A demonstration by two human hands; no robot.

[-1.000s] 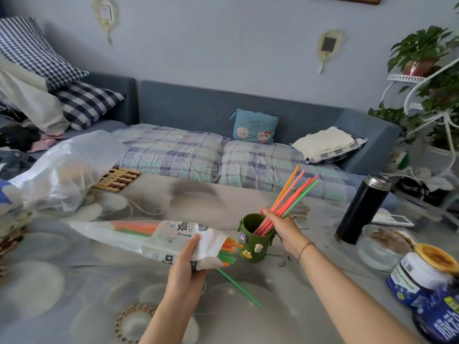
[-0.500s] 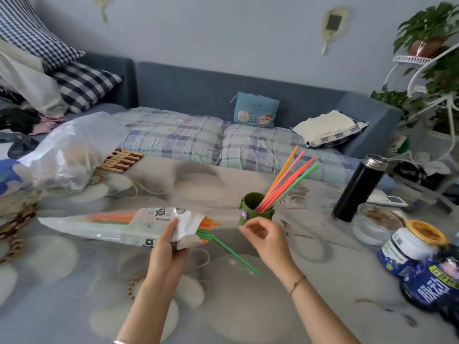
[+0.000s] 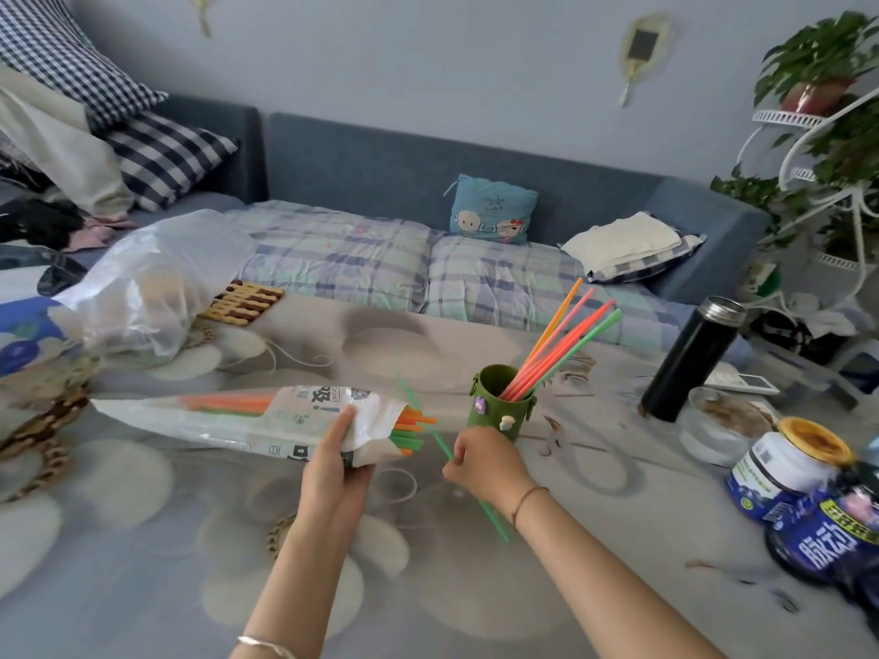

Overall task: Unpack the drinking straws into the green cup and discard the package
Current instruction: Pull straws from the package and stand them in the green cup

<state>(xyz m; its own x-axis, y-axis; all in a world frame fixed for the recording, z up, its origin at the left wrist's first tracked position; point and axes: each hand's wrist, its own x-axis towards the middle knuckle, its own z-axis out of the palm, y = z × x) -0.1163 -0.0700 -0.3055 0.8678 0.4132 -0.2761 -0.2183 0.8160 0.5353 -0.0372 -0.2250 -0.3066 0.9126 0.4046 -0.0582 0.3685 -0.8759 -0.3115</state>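
- Left hand (image 3: 333, 463): palm up, fingers wrapped around the straw package (image 3: 247, 418) near its open end.
- Right hand (image 3: 485, 461): beside the green cup (image 3: 499, 411), fingers pinching one green straw (image 3: 494, 518).

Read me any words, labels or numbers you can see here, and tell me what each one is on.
"脉动" in white characters: on the dark blue bottle at the right edge.
"吸": large character on the straw package in the left hand; its smaller print is blurred.
White jar label: too small to read.
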